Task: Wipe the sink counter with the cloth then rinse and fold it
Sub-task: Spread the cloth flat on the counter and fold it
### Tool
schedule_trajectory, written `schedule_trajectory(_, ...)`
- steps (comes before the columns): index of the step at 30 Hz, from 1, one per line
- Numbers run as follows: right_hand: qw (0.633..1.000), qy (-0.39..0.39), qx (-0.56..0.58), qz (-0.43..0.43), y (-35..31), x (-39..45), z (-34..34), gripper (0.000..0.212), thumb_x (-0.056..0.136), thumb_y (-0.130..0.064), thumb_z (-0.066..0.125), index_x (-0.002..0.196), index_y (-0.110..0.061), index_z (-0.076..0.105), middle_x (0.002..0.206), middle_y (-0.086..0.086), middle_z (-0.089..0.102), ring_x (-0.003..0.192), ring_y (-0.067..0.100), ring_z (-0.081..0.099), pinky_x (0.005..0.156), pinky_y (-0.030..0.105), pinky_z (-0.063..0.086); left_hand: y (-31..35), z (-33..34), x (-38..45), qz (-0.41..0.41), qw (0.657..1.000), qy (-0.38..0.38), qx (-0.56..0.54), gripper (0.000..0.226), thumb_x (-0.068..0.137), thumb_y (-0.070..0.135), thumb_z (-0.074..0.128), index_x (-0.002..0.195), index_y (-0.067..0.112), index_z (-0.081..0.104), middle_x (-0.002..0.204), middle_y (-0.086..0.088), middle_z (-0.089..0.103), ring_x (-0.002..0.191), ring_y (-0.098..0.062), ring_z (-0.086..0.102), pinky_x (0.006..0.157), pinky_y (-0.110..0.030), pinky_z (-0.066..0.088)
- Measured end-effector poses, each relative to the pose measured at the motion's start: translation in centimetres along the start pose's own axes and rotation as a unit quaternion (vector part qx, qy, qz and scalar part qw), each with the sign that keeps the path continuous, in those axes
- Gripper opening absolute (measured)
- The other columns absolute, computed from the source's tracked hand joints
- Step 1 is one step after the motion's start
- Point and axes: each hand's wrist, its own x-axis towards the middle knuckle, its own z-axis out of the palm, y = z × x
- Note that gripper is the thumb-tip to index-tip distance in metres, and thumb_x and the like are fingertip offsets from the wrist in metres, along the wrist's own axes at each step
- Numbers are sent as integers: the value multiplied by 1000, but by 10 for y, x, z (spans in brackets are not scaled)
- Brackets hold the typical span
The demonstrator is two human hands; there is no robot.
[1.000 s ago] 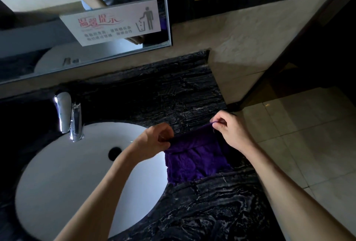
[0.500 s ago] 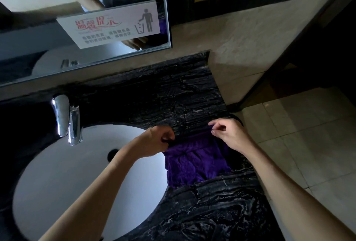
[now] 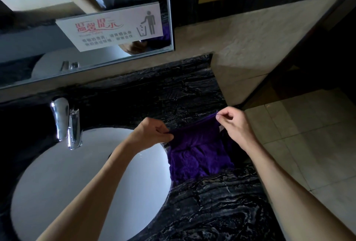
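Observation:
A purple cloth (image 3: 198,156) hangs stretched between my two hands, its lower part lying crumpled on the black marble counter (image 3: 212,208) just right of the white oval sink (image 3: 63,183). My left hand (image 3: 154,133) pinches the cloth's upper left corner beside the basin's rim. My right hand (image 3: 234,123) pinches the upper right corner, held a little higher, near the counter's right edge.
A chrome tap (image 3: 66,123) stands at the basin's back left. A mirror (image 3: 38,34) with a white notice sticker (image 3: 109,28) hangs above the counter. A beige wall (image 3: 240,48) borders the back right, and the tiled floor (image 3: 300,131) lies beyond the right edge.
Both hands have lifted the cloth's top edge and drawn it taut; my right hand rose and moved slightly right, after lowering it half a second ago.

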Motion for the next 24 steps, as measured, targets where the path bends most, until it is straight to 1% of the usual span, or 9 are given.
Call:
schedule_trajectory(4,999,-5,-31,-20,-13,25,5,7,86,-26,65,81,-30,64,77,3,67,74,16,61,70,39,51,-2,-12,14,-32,996,41,-69,18,81,5,82,70,9,68,58,2,65,52,-3,57,55,-16,47)
schedule_trajectory(6,998,-13,-47,-25,-21,42,8,16,90,-9,66,86,-23,62,83,11,67,73,14,60,68,23,48,-1,-15,24,-51,991,62,-108,18,84,-2,77,74,6,65,53,3,63,48,-4,61,54,-17,53)
schedule_trajectory(8,997,-12,-70,-22,-29,61,12,19,90,3,64,98,-14,61,88,12,67,73,6,60,63,8,41,2,-18,37,-48,987,111,-103,19,84,-4,76,79,7,61,54,0,60,41,-2,57,46,-16,50)
schedule_trajectory(10,996,7,-89,-18,-35,79,19,16,91,4,63,102,-7,63,88,12,66,70,6,58,61,6,40,1,-20,51,-30,981,167,-90,25,81,-1,78,91,9,58,63,-4,61,41,-5,54,43,-20,46)
schedule_trajectory(13,994,40,-101,-11,-34,101,35,8,91,7,62,96,1,64,84,12,62,70,17,55,60,10,40,-4,-19,71,-16,971,235,-36,27,80,7,81,95,13,59,73,-1,63,59,-12,57,54,-22,44)
schedule_trajectory(15,991,41,-126,-11,-28,109,44,11,91,7,61,92,-4,64,81,9,60,72,20,54,65,25,43,-7,-12,78,-19,966,258,-21,24,81,7,80,96,10,61,79,-1,64,68,-11,59,57,-13,42)
schedule_trajectory(17,988,36,-151,-7,-20,113,48,14,92,6,61,89,-9,61,79,6,59,69,19,53,65,31,42,-10,-6,83,-25,960,276,-32,24,82,6,79,97,8,60,85,-3,64,69,-5,57,57,-4,40)
schedule_trajectory(22,985,54,-158,-29,-20,110,49,3,92,-1,65,96,-1,65,91,15,66,78,25,60,76,44,51,-14,-1,81,-14,942,335,12,19,80,2,77,91,4,62,92,-13,63,76,-19,54,65,-18,40)
schedule_trajectory(24,988,54,-142,-31,-28,103,44,9,95,-5,64,101,1,67,95,16,65,77,24,58,75,39,50,-9,3,69,7,940,341,24,14,79,-2,71,88,6,64,88,-11,64,77,-19,55,65,-19,40)
